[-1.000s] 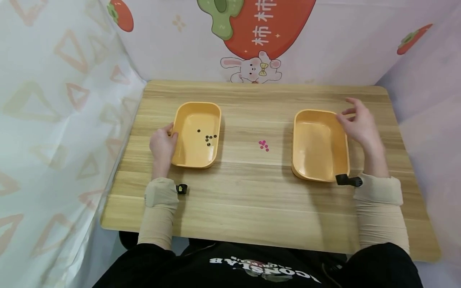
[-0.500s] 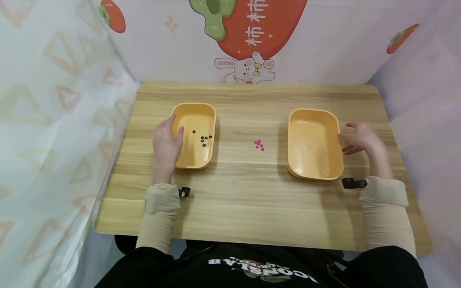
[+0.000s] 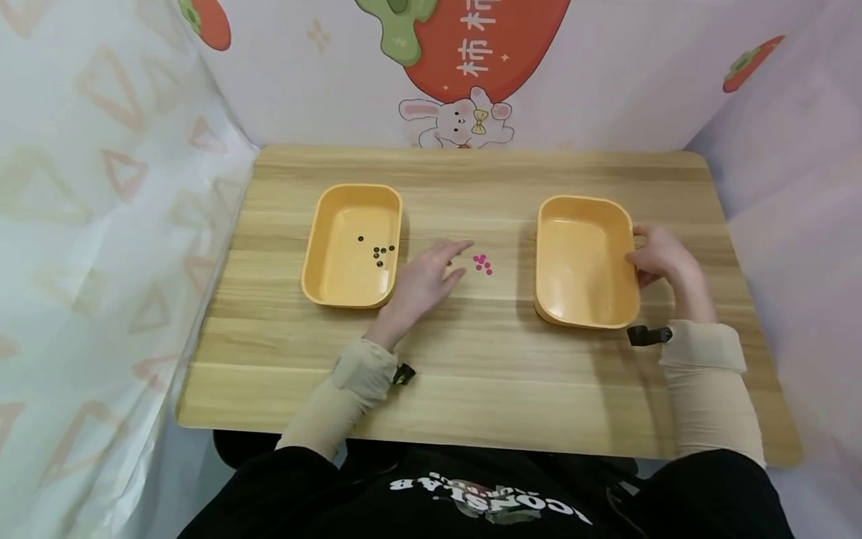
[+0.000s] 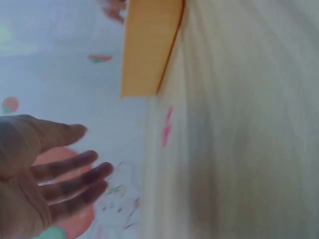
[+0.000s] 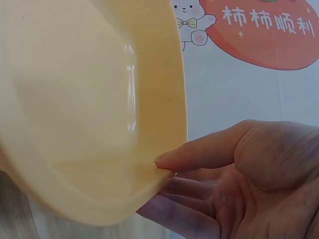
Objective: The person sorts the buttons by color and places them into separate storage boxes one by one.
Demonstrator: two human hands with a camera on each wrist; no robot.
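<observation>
My left hand (image 3: 426, 283) reaches over the table between the left yellow plastic tub and several small pink round pieces (image 3: 482, 263). Its fingers are relaxed and spread, with the fingertips just left of the pink pieces; nothing is held. In the left wrist view the pieces (image 4: 167, 127) blur beyond that hand (image 4: 55, 174). My right hand (image 3: 667, 262) pinches the right rim of a second yellow tub (image 3: 587, 262), thumb on the inside and fingers outside, as the right wrist view shows of the hand (image 5: 239, 174) and tub wall (image 5: 162, 99).
The left tub (image 3: 337, 273) stands on the wooden table (image 3: 471, 389) and holds several small black round pieces (image 3: 380, 252). A printed cloth (image 3: 606, 75) hangs behind the table, with further cloth at both sides.
My left hand has left the left tub and swung right toward the pink pieces. My right hand, loosely by the right tub before, now grips its rim.
</observation>
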